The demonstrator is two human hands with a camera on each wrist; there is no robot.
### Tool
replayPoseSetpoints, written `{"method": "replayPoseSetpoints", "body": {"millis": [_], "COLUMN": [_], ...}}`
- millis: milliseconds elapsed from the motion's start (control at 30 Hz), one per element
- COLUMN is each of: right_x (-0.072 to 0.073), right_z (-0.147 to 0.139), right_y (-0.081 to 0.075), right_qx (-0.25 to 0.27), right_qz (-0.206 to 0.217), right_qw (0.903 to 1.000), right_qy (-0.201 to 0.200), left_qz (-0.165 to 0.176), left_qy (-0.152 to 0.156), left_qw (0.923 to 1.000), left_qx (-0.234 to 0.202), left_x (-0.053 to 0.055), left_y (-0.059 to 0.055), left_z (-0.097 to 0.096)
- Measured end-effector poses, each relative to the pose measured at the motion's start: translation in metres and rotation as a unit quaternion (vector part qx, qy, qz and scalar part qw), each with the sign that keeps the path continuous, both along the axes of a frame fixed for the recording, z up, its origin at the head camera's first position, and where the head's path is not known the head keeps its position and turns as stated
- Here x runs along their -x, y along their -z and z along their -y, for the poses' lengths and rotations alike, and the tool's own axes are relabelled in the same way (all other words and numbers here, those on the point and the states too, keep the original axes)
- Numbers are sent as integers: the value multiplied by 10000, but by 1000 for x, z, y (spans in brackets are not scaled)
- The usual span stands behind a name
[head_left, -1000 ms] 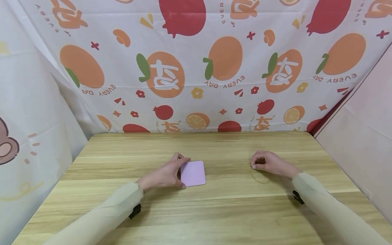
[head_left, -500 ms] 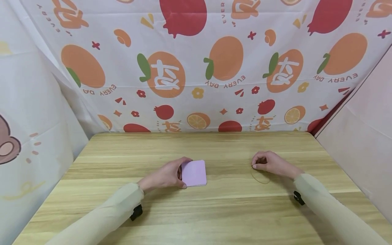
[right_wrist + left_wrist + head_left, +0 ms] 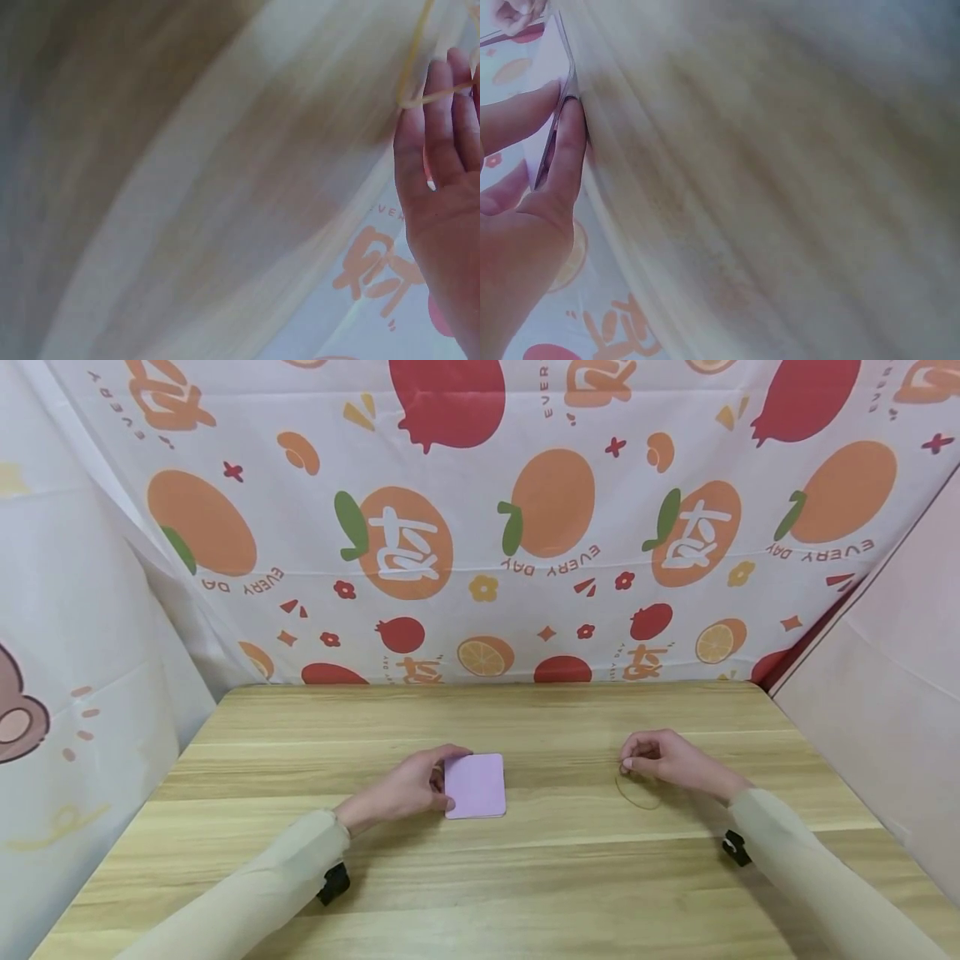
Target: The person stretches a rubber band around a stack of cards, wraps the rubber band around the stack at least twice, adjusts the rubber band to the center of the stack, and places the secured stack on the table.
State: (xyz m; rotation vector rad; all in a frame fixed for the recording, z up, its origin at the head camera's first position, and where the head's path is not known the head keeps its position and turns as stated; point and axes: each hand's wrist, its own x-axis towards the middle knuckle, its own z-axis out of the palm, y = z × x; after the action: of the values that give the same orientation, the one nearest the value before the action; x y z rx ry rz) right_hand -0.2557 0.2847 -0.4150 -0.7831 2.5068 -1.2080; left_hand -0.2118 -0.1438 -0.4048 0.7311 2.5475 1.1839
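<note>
A thin, square, pale purple card with rounded corners, perhaps with more layers beneath it, is at the middle of the table. My left hand holds it by its left side. In the left wrist view the card shows a dark, thin edge, with one finger on its table side and other digits on its pale face. At the right, my right hand pinches a thin yellow rubber band, which hangs in a loop. The right wrist view shows the rubber band stretching across the fingertips.
The wooden table reaches back to a white fruit-printed cloth. More pale cloth hangs at the left and right. Each sleeve has a black device under it near the wrist.
The left thumb has shifted from the card's near corner onto its left edge, and the card has moved very slightly right. The right hand has drifted slightly right with the rubber band.
</note>
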Motion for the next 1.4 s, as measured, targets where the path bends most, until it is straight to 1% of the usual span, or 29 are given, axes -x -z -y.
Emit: {"method": "replayPoseSetpoints", "body": {"millis": [100,267,467,533,567,667,733,800,867,933,1000,1067,1267,1400], "right_x": [-3,-9,-15,-15,-16,-17,-18,-18,-18,-17,-16,-16,-17,-19], "right_z": [1,2,1,3,3,5,6,5,6,7,10,14,30,38], "right_y": [-3,-6,-7,-7,-8,-7,-7,-6,-4,-2,0,1,0,-3], "right_qx": [358,807,1371,1577,1734,2273,2657,2999,3253,3420,3492,3484,3282,3033], "right_qz": [307,777,1557,1799,1929,2262,2461,2578,2641,2664,2633,2562,2220,2062], "right_qw": [9989,9937,9778,9701,9647,9461,9313,9181,9077,9010,8989,9007,9145,9258], "right_qy": [-78,35,291,410,450,457,381,255,201,183,274,407,818,914], "left_qz": [135,181,285,316,325,352,406,482,552,621,663,722,843,890], "left_qy": [9,101,199,162,135,49,1,-20,-34,-60,-104,-174,-271,-282], "left_qw": [9998,9997,9992,9991,9991,9991,9988,9983,9976,9967,9959,9950,9924,9899], "left_qx": [-133,-141,-220,-240,-244,-244,-271,-334,-418,-519,-604,-662,-853,-1066], "left_x": [0,0,0,1,1,1,2,2,2,3,3,2,1,1], "left_y": [-1,-2,-1,-1,-1,-2,-3,-4,-3,-3,-3,-4,-9,-13], "left_z": [0,0,0,0,0,-1,0,0,2,4,5,6,7,6]}}
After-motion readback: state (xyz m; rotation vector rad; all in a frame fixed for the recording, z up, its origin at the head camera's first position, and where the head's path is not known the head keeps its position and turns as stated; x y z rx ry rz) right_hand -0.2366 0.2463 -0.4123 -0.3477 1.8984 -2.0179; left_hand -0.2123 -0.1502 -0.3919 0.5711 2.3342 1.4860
